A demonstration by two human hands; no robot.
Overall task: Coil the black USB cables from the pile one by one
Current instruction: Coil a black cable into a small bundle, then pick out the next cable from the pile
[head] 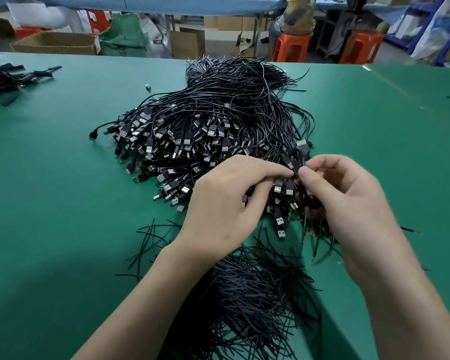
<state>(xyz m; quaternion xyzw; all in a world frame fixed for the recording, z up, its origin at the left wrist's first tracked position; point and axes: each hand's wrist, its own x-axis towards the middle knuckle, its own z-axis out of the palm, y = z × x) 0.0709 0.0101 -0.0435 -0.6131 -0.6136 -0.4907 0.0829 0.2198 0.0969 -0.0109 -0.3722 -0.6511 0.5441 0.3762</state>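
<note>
Green matting covers the surface [50,178] before us, with a big pile of black USB cables [205,126] heaped at its middle. Our left hand [226,203] and right hand [348,203] meet at the pile's near right side, the fingers [283,171] of each pressed together, pinching one cable [300,157]. Loose black ties [244,294] lie by the near edge.
</note>
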